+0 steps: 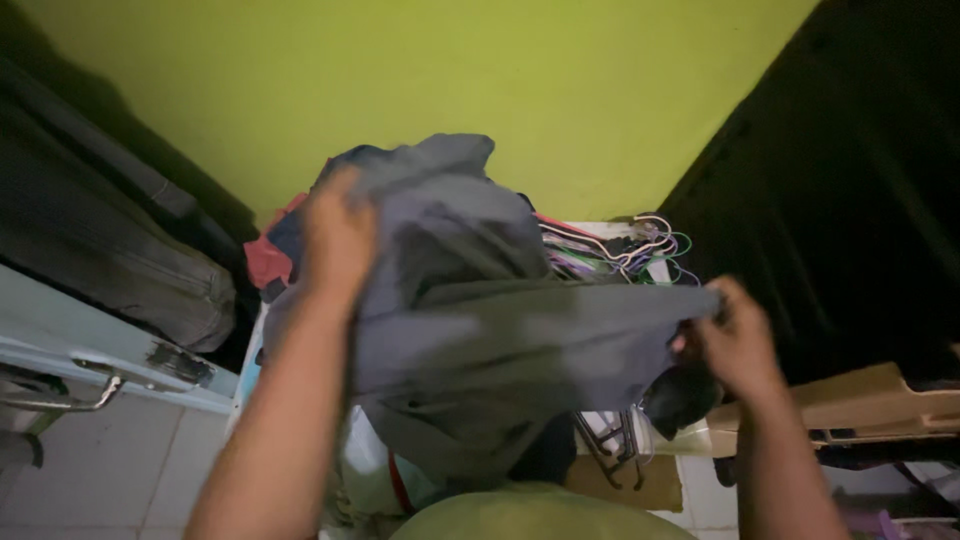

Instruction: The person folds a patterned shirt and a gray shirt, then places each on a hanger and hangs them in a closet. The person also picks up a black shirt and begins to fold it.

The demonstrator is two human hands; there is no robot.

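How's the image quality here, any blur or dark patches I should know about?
Head view: both hands, left and right, and the grey garment are smeared by motion blur; the green wall is evenly lit; the dark curtain at right is too dark for detail.

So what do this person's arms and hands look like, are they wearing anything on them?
Both forearms are bare: no sleeves reach into view. The left hand and right hand have no gloves, and no watch or bracelet shows at either wrist. The picture is too blurred to rule out rings.
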